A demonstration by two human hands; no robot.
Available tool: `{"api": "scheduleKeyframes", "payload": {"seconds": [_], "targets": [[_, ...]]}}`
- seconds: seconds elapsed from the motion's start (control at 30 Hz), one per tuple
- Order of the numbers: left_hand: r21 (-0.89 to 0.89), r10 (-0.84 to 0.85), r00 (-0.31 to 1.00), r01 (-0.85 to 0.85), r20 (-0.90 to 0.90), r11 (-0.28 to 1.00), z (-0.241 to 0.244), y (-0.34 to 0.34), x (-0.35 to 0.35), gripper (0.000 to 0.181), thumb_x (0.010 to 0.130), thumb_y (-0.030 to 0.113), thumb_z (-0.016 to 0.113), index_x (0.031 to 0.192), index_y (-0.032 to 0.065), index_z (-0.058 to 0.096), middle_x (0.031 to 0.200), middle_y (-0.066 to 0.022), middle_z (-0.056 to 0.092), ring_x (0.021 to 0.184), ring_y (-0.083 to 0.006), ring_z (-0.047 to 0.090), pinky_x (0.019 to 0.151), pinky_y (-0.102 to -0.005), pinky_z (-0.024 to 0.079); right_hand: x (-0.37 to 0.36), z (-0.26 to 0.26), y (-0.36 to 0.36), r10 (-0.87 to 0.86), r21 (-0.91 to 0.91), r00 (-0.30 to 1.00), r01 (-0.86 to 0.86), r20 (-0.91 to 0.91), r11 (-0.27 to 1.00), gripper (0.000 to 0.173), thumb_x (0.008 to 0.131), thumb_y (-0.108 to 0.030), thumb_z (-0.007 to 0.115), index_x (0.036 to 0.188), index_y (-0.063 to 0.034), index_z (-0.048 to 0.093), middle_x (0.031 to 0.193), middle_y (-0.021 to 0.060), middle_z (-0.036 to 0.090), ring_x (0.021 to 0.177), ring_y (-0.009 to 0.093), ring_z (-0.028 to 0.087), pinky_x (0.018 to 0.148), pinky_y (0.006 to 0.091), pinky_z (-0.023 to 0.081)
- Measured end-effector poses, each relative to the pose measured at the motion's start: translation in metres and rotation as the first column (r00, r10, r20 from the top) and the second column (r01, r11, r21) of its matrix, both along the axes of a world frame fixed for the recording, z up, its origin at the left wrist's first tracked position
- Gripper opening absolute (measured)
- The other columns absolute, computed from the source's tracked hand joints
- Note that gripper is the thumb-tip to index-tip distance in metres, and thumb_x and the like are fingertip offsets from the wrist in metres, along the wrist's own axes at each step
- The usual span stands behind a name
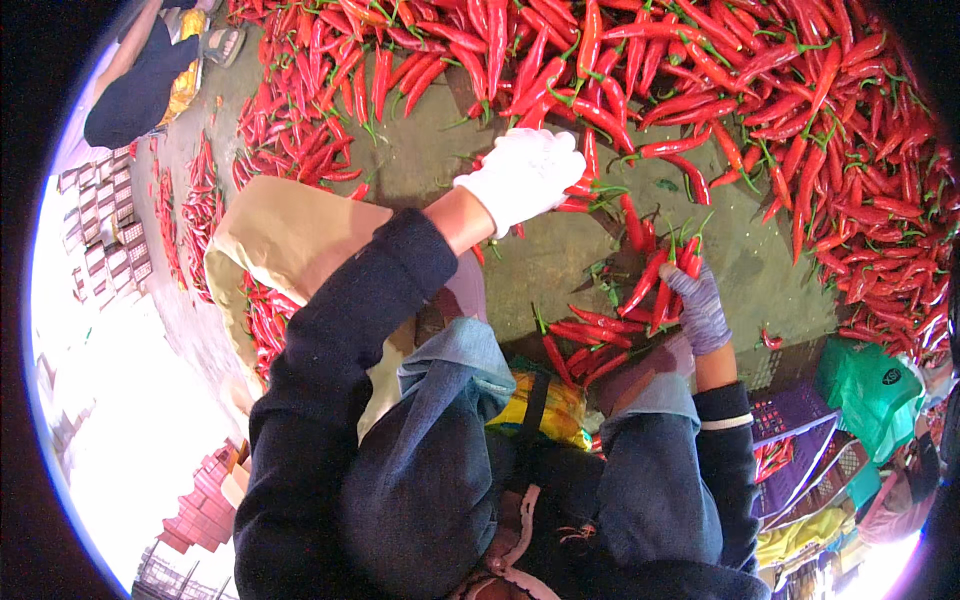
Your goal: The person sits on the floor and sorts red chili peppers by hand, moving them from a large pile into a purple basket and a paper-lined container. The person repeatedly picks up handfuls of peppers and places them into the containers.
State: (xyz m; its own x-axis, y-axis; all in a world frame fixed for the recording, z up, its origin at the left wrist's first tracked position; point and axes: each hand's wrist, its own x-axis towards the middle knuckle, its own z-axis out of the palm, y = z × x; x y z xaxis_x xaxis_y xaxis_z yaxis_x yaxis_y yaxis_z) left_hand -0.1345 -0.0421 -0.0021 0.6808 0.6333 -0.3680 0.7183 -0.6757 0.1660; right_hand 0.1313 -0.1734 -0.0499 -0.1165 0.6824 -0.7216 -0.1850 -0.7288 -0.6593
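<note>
My left hand [523, 180], in a white glove, is over the floor at the inner edge of a large heap of red chili peppers [675, 45]. Its fingers are curled and turned away, with chilies beside and beneath them, so whether it grips one is hidden. Several red chilies [664, 296], green stems up, are held in my right hand [696, 304], which wears a grey fingerless glove or wrap. Below and left of that hand, a small pile of chilies [592, 337] lies between my feet.
An open beige sack [300, 225] with chilies inside stands at the left. Purple plastic crates [795, 420] and a green bag [870, 397] are at the right. Other people are partly visible at the upper left and far right. Stacked crates [105, 225] stand farther left.
</note>
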Motion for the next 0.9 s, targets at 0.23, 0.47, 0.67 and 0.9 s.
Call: {"api": "scheduleKeyframes", "payload": {"seconds": [0.23,0.47,0.67,0.9], "targets": [[-0.686,0.857,0.184,-0.53,0.481,0.499,0.02,0.012,-0.036,0.019,0.079,0.012,0.062,0.094,0.0042,0.053,0.072,-0.0008,0.057,0.06,-0.0084,0.054,0.055,-0.0241,0.045,0.004,0.007,0.009,-0.004,-0.005,0.999,0.004,-0.053,1.0,0.037,0.075,-0.015,0.069,0.107,-0.0048,0.052,0.088,-0.0015,0.055,0.078,0.01,0.051,0.073,0.0263,0.044],[-0.62,0.892,0.062,-0.697,0.447,0.359,0.0,0.025,-0.05,0.041,0.072,0.016,0.065,0.109,0.0016,0.052,0.079,-0.0042,0.061,0.063,-0.0099,0.056,0.058,-0.0258,0.047,-0.005,0.015,0.06,0.053,0.156,0.996,-0.065,0.076,0.986,0.044,0.074,-0.012,0.07,0.113,-0.0056,0.051,0.09,-0.0009,0.057,0.078,0.01,0.053,0.074,0.0262,0.046],[-0.378,0.8,0.445,-0.715,0.403,0.588,-0.031,0.032,-0.016,0.059,0.073,0.019,0.061,0.127,0.0029,0.042,0.101,-0.0115,0.061,0.088,-0.0201,0.059,0.081,-0.0304,0.046,-0.042,0.019,0.115,0.074,0.255,0.997,-0.072,0.001,0.964,0.06,0.072,-0.008,0.071,0.125,-0.004,0.043,0.101,-0.0001,0.055,0.084,0.009,0.051,0.075,0.025,0.046],[-0.834,0.946,0.174,-0.447,0.274,0.324,0.011,-0.021,0.025,0.043,0.073,0.017,0.066,0.11,0.0009,0.051,0.087,-0.004,0.059,0.079,-0.0116,0.055,0.074,-0.0269,0.046,-0.046,0.022,0.09,-0.016,0.251,0.994,0.042,-0.107,0.967,0.056,0.076,-0.003,0.067,0.125,-0.0033,0.039,0.106,0.0023,0.054,0.092,0.011,0.052,0.08,0.0255,0.046]]}}
